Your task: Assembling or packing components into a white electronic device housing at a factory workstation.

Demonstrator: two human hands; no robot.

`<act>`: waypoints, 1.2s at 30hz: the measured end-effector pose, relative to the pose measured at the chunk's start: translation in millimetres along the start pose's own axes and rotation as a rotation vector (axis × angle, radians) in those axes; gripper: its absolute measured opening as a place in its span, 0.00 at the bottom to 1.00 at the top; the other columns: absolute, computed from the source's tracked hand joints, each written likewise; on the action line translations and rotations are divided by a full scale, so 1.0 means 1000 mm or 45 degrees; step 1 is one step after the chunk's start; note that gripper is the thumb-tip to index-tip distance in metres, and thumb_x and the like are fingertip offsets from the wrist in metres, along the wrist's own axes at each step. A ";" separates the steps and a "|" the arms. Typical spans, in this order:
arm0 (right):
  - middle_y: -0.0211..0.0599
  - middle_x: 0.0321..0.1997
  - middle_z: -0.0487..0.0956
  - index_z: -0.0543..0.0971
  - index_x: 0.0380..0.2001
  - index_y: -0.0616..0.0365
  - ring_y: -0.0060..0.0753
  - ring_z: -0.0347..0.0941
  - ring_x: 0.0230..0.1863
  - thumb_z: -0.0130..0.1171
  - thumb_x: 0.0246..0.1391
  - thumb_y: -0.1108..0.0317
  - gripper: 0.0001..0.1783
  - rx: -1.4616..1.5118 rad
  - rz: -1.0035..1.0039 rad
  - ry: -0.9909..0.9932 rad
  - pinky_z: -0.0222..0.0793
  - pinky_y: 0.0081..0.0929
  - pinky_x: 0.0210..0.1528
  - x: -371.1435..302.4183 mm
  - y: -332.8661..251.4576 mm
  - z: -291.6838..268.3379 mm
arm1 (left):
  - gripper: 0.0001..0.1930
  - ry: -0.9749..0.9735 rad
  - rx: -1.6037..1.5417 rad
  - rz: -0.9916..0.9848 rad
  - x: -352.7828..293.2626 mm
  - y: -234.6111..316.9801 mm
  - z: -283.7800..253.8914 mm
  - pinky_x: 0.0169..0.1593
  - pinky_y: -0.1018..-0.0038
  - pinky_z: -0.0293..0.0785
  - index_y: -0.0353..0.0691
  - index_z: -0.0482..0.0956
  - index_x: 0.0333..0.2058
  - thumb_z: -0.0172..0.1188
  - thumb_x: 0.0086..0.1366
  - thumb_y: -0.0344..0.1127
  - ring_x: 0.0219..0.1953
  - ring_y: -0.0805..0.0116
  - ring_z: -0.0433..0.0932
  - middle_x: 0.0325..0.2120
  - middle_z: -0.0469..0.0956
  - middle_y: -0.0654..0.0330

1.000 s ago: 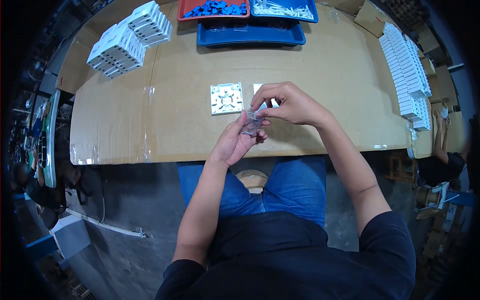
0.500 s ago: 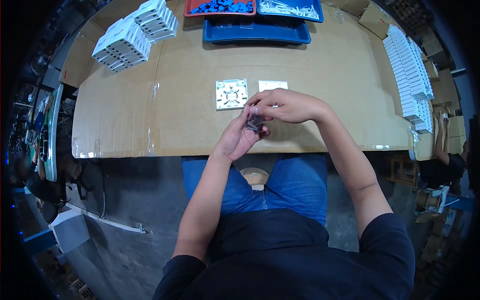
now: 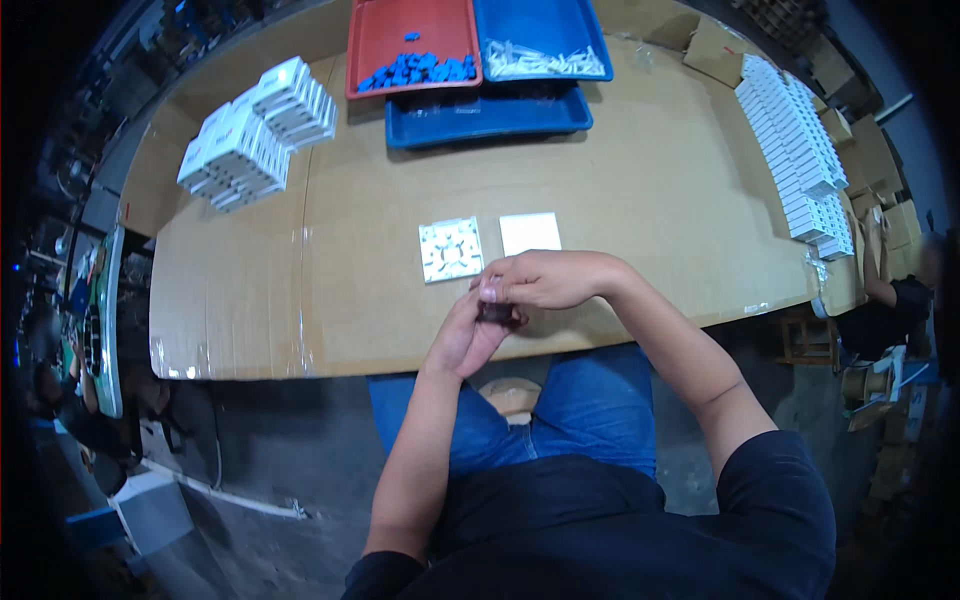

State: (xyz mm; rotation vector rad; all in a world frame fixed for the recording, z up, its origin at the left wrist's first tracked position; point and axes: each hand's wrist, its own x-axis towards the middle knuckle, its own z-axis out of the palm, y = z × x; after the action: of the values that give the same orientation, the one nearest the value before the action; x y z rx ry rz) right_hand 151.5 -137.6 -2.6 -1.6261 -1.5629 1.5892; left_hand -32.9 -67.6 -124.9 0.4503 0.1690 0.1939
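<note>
My left hand [image 3: 464, 336] is closed around a small dark, partly see-through plastic bag [image 3: 497, 313], its contents too blurred to make out. Bent over it from the right, my right hand [image 3: 545, 278] pinches at the bag's upper end, its fingertips meeting those of my left hand. Just beyond my hands lies an open white square plastic housing [image 3: 450, 250] with moulded fittings inside. A plain white square plate [image 3: 530, 233] lies to its right, its near edge partly covered by my right hand.
At the back are a red tray [image 3: 415, 25] of small blue parts, a blue tray [image 3: 540, 25] of white stick-like parts and a lower blue tray [image 3: 490, 120]. White boxes are stacked at the left [image 3: 235, 150] and right [image 3: 790, 150]. Another person's arm [image 3: 880, 270] shows far right.
The view has tilted, so the table and trays sit lower in the picture. Both hands remain together at the bag, and the right hand now covers more of its top.
</note>
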 end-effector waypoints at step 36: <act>0.40 0.40 0.83 0.86 0.33 0.51 0.48 0.81 0.45 0.61 0.53 0.69 0.06 -1.475 0.123 1.298 0.78 0.45 0.48 0.032 0.102 -0.344 | 0.31 0.077 -0.181 -0.151 0.005 0.015 0.018 0.54 0.60 0.75 0.33 0.71 0.64 0.37 0.82 0.55 0.41 0.62 0.77 0.49 0.78 0.52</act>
State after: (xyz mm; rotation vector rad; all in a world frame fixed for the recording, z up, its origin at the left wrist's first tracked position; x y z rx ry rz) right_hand 484.9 -0.2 -3.9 -2.4096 -1.7537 -0.4361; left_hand -26.2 -61.1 -102.7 0.2920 0.2385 0.1025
